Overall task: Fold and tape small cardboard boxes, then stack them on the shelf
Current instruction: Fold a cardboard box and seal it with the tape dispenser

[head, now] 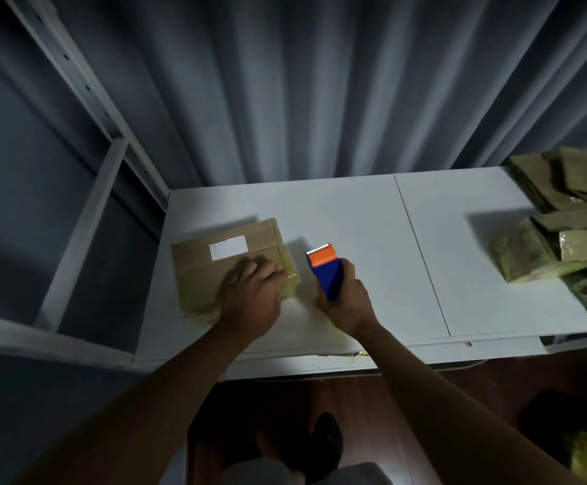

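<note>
A small brown cardboard box [211, 264] with a white label lies on the left part of the white table [372, 225]. My left hand [250, 295] rests on the box's near right corner, its fingers laid over the top and blurred. Just right of the box, my right hand [346, 299] grips the blue handle of a tape dispenser [325, 269] with an orange head, standing on the table and apart from the box.
A pile of flattened, taped cardboard pieces [561, 222] covers the table's right end. A grey metal shelf frame [89, 190] stands to the left of the table. A pleated curtain [320, 82] hangs behind. Dark floor and shoes show below the front edge.
</note>
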